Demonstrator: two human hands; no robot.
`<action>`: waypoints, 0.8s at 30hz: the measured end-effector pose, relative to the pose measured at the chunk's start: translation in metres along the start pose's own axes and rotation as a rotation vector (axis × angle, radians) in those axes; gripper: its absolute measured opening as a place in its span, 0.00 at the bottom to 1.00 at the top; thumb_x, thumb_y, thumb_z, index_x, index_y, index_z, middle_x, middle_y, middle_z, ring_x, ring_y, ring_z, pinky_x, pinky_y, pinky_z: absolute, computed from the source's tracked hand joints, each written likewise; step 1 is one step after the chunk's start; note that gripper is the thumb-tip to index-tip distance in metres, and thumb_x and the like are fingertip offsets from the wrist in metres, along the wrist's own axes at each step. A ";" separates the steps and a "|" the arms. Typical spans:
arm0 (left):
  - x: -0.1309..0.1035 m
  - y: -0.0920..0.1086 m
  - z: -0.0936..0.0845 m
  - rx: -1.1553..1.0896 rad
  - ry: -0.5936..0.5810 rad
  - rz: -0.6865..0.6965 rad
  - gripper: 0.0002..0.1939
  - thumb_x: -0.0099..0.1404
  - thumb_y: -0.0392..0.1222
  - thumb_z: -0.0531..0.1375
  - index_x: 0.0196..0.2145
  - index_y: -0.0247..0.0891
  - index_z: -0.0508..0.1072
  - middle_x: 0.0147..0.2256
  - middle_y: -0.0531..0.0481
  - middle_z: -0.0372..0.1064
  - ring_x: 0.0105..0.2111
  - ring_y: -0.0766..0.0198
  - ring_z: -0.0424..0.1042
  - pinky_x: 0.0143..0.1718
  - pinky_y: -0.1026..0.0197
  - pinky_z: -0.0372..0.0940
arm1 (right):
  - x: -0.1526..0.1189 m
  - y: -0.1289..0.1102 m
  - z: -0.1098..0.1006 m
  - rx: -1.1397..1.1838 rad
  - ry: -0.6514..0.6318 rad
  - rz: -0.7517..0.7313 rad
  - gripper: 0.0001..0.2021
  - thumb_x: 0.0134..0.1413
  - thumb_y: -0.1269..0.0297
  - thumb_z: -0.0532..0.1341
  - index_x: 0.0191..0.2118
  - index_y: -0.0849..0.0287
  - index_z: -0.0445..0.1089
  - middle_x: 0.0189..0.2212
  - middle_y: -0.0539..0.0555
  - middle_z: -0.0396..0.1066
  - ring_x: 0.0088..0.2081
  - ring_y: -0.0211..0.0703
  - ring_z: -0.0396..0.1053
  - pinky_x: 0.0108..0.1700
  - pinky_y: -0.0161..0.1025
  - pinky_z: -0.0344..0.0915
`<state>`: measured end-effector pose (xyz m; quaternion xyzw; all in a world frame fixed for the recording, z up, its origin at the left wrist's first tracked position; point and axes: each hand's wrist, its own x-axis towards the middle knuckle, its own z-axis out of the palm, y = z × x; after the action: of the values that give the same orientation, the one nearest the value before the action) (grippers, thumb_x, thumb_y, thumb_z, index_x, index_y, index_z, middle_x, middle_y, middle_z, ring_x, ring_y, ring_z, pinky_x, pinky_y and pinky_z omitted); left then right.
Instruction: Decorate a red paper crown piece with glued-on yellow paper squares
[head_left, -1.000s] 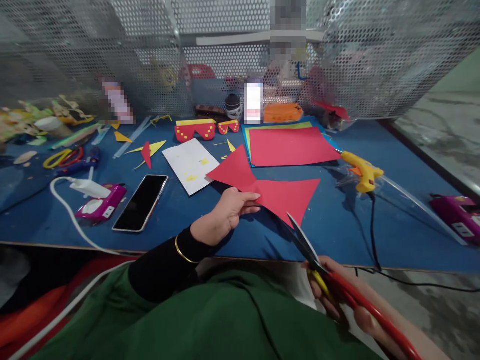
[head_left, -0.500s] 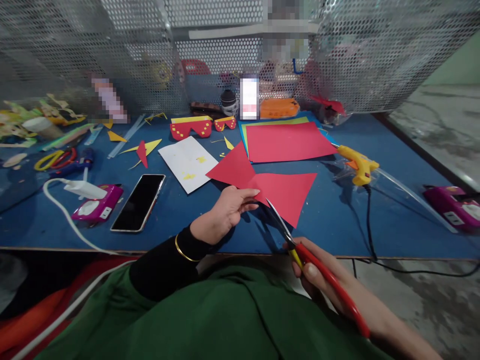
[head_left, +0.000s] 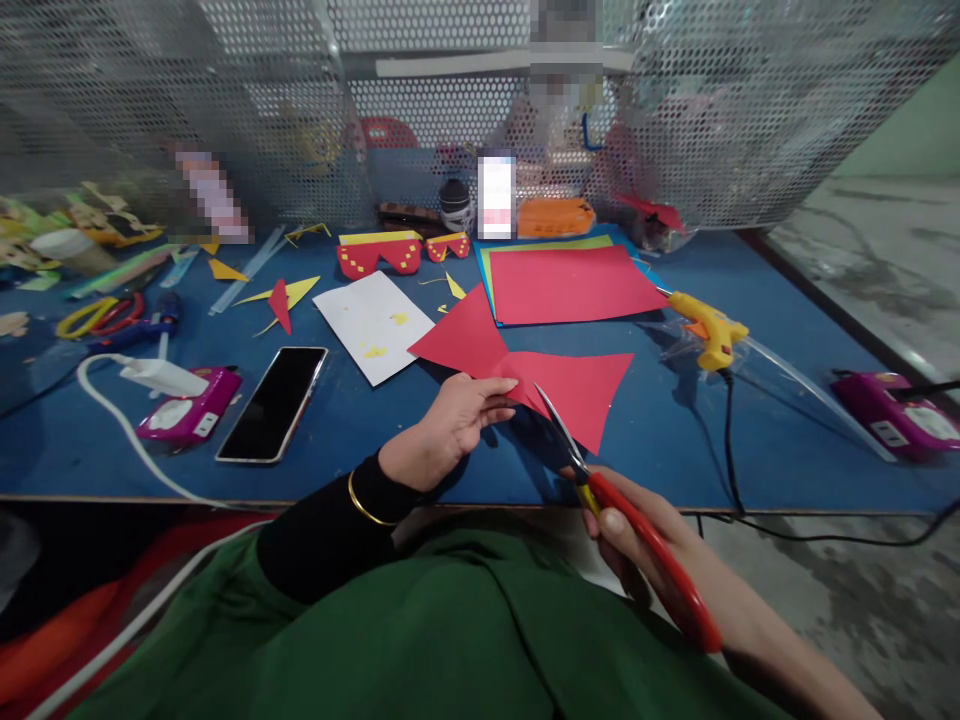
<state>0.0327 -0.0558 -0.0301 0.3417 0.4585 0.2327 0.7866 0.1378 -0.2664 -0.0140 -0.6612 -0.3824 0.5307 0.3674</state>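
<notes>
A red paper piece, wide at both ends and narrow in the middle, is pinched at its near edge between the thumb and fingers of my left hand. My right hand is wrapped round the red and yellow handles of the scissors. The metal blades point up and left, and their tip lies over the near part of the red paper, just right of my left fingertips. Left of the red piece is a white sheet with yellow scraps on it.
A black phone and a purple power socket lie at left. Red paper glasses stand farther back, beside stacked coloured sheets. A yellow glue gun with its cord and another purple socket are at right.
The scissor tip has moved slightly up over the red paper, and my right hand has shifted a little up and left. The paper's right end has tilted slightly. My left hand keeps its pinch.
</notes>
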 end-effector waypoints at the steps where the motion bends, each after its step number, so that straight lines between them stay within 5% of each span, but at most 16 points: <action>1: 0.000 0.000 0.000 0.000 -0.002 0.001 0.19 0.58 0.23 0.66 0.24 0.40 0.60 0.20 0.56 0.71 0.22 0.71 0.72 0.30 0.65 0.69 | 0.001 0.001 0.000 -0.001 0.005 -0.005 0.26 0.58 0.33 0.56 0.40 0.54 0.64 0.25 0.45 0.57 0.24 0.36 0.55 0.23 0.33 0.57; 24: -0.006 0.002 0.003 0.025 -0.015 0.016 0.16 0.57 0.24 0.67 0.21 0.36 0.65 0.22 0.55 0.70 0.23 0.71 0.71 0.30 0.65 0.69 | 0.005 -0.002 0.005 0.099 0.031 0.085 0.34 0.55 0.30 0.57 0.54 0.55 0.66 0.23 0.43 0.52 0.22 0.34 0.51 0.21 0.32 0.51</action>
<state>0.0322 -0.0589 -0.0243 0.3567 0.4528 0.2308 0.7839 0.1331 -0.2603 -0.0149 -0.6660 -0.3214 0.5539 0.3825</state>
